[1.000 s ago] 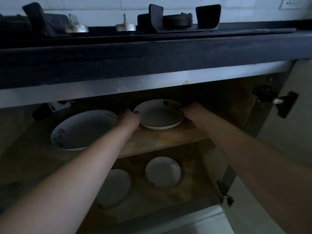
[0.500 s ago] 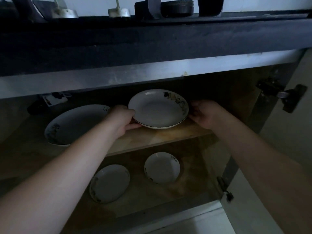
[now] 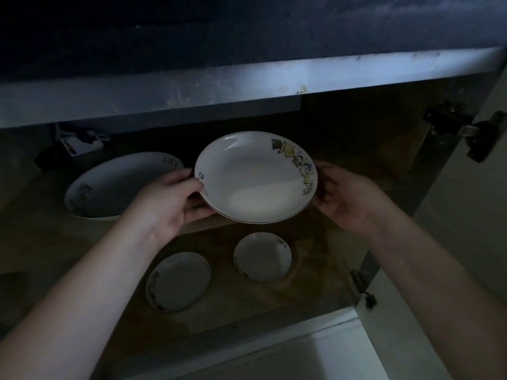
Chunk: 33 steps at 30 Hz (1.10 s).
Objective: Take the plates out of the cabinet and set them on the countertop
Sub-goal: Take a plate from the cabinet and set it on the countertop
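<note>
We note first the worktop (image 3: 247, 31), whose dark front edge overhangs the open cabinet (image 3: 356, 124) directly above the load; in our judgement the chief hazard is the plate's far rim striking that edge or the pale rail beneath it if lifted before it is drawn fully clear. The large oval plate (image 3: 118, 185) lies on the upper shelf just beside the left wrist, and a careless sweep of that arm could knock it. The decorated plate (image 3: 256, 176) is off the shelf, tilted toward us, at the cabinet mouth. The left hand (image 3: 170, 201) is closed on its left rim, thumb on top; the right hand (image 3: 348, 198) cups its right rim (only the edges are gripped, so a slip is plausible). Two small plates, one (image 3: 178, 281) to the left and one (image 3: 262, 256) to the right, sit on the lower shelf directly beneath, and a drop would likely break both pieces.
</note>
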Tool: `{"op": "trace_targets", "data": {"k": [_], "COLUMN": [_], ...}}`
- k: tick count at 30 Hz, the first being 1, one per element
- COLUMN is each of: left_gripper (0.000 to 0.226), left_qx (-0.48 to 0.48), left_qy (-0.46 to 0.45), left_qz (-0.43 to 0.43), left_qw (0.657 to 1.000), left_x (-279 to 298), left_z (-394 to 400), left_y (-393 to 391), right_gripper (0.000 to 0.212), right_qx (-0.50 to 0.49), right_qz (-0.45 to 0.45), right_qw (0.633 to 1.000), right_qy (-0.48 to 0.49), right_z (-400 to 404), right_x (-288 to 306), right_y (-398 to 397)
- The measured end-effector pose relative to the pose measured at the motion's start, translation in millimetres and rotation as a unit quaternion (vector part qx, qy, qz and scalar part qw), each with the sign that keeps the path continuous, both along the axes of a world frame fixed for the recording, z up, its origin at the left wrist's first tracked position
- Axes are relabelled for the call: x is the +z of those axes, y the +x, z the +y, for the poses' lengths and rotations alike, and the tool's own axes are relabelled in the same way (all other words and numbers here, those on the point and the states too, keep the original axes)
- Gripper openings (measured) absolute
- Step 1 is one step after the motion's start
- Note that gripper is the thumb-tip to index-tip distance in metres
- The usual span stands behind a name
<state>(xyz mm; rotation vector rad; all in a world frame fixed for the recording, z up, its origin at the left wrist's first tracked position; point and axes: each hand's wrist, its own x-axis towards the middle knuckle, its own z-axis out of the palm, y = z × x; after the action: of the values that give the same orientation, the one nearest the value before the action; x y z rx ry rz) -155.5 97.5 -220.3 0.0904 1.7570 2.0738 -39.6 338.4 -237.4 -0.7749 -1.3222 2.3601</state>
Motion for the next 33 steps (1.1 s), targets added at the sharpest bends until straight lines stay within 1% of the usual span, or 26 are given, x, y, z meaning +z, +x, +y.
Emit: {"op": "trace_targets", "data": {"k": [3, 6, 8, 11, 17, 21, 25, 28, 33], "left_gripper": [0.028, 0.034, 0.038, 0.044, 0.046, 0.042, 0.041, 0.042, 0.045], "left_qx": [-0.007, -0.014, -0.022, -0.041, -0.087, -0.080, -0.089, -0.090, -0.065], "left_qy": [0.017, 0.023, 0.011, 0.002, -0.008, -0.018, -0.039, -0.050, -0.044], "left_qz": [-0.029, -0.058, -0.078, -0.131, -0.205, -0.241, -0.273, -0.288, -0.289], "left_qw": [0.999, 0.998, 0.997, 0.991, 0.975, 0.967, 0.957, 0.952, 0.954], "left_x": [-6.4, -10.1, -11.9, -6.8, 20.4, 32.0, 58.9, 86.1, 134.2], "left_z": [-8.6, -16.8, -18.8, -21.7, -40.4, -61.9, -89.6, -109.9, -145.8], "left_y": [1.2, 1.6, 5.1, 16.6, 51.0, 82.9, 117.4, 146.0, 186.2], "right_gripper": [0.019, 0.018, 0.016, 0.017, 0.018, 0.023, 0.022, 0.025, 0.032], "right_qx": [0.006, 0.020, 0.009, 0.012, 0.026, 0.059, 0.067, 0.076, 0.089], "right_qz": [-0.004, -0.016, -0.039, -0.087, -0.154, -0.216, -0.273, -0.311, -0.328], "right_qw": [1.000, 1.000, 0.999, 0.996, 0.988, 0.974, 0.960, 0.947, 0.940], "right_qy": [-0.020, -0.013, -0.003, 0.013, 0.012, 0.020, -0.001, 0.011, 0.006], "right_z": [-1.9, -7.2, -13.3, -22.3, -36.4, -52.0, -74.0, -95.3, -129.0], "right_x": [-0.9, 1.5, 4.2, 13.2, 49.9, 74.9, 107.0, 137.7, 187.1], "right_y": [5.6, 8.3, 12.7, 25.8, 68.9, 96.6, 125.9, 147.6, 178.3]}}
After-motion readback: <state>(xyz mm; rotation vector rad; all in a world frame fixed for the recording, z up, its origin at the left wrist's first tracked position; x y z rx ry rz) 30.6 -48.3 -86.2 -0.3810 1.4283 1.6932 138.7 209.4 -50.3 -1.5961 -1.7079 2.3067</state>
